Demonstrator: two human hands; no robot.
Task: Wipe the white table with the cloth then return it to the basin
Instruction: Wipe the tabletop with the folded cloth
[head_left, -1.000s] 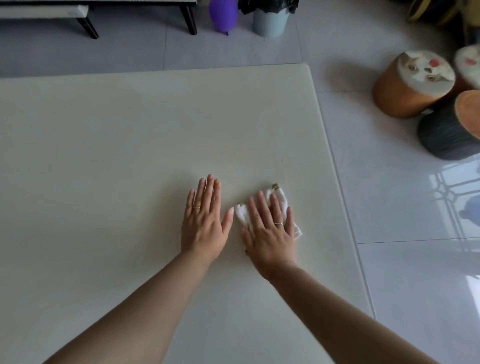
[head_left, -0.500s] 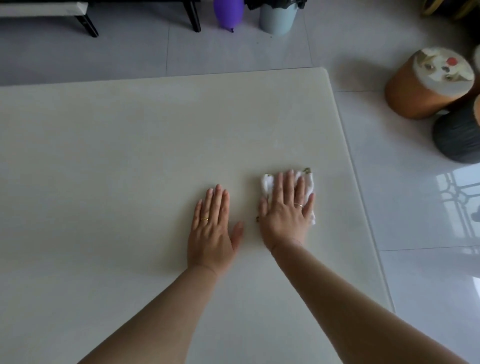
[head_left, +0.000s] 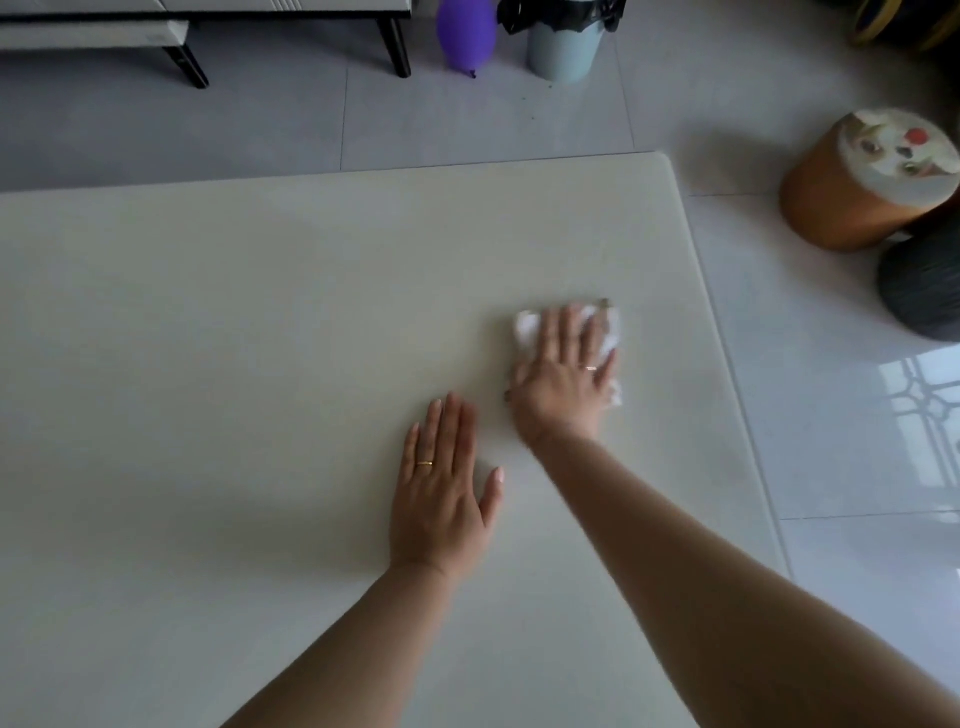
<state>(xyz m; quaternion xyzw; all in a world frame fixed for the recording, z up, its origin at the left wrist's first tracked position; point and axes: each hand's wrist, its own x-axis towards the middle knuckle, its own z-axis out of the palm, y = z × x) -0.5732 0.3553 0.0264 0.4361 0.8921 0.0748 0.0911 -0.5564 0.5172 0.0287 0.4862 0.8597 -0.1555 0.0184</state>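
A small white cloth (head_left: 525, 328) lies flat on the white table (head_left: 234, 312), toward its right side. My right hand (head_left: 563, 379) presses down on the cloth with straight, spread fingers, covering most of it; only the cloth's far and right edges show. My left hand (head_left: 441, 488) rests flat on the bare tabletop, nearer to me and just left of the right hand, with fingers straight and nothing under it. No basin is in view.
The table's right edge (head_left: 727, 374) runs close to the cloth, with tiled floor beyond. An orange stool (head_left: 857, 192) and a dark stool (head_left: 924, 286) stand at right. A purple balloon (head_left: 465, 34), a bin (head_left: 566, 41) and bench legs (head_left: 395, 47) sit past the far edge.
My right hand has slid the cloth away from me and to the right across the table. My left hand has stayed flat on the tabletop.
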